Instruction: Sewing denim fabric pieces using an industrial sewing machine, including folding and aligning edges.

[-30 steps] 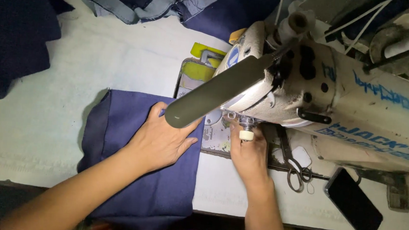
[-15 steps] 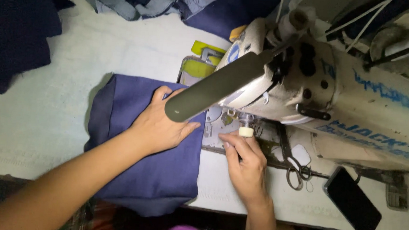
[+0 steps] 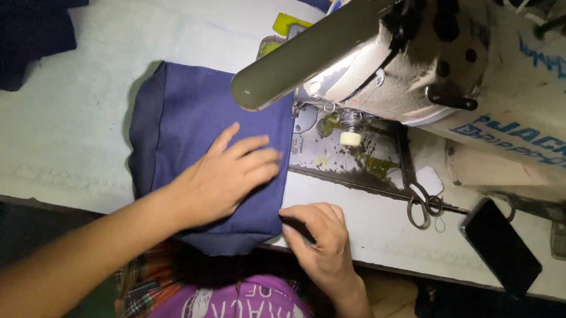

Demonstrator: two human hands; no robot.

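Note:
A folded navy blue cloth (image 3: pixel 186 116) lies on the pale table, left of the sewing machine's needle area (image 3: pixel 350 127). My left hand (image 3: pixel 225 175) rests flat on the cloth with fingers spread, pressing it down. My right hand (image 3: pixel 320 238) is at the cloth's lower right corner near the table's front edge, fingers curled and pinching the cloth's edge. The white industrial sewing machine (image 3: pixel 474 79) stands over the right half of the table, its grey-green lever (image 3: pixel 303 54) jutting out above the cloth.
Scissors (image 3: pixel 419 198) lie on the machine bed to the right of my hands. A black phone (image 3: pixel 502 247) sits near the front edge, right. Dark fabric (image 3: pixel 20 21) is piled at the far left. A yellow-green object (image 3: pixel 285 26) lies behind the cloth.
My right hand has drawn back from the needle area to the cloth's front right corner. The cloth and my left hand have shifted toward the front edge. The view has moved closer.

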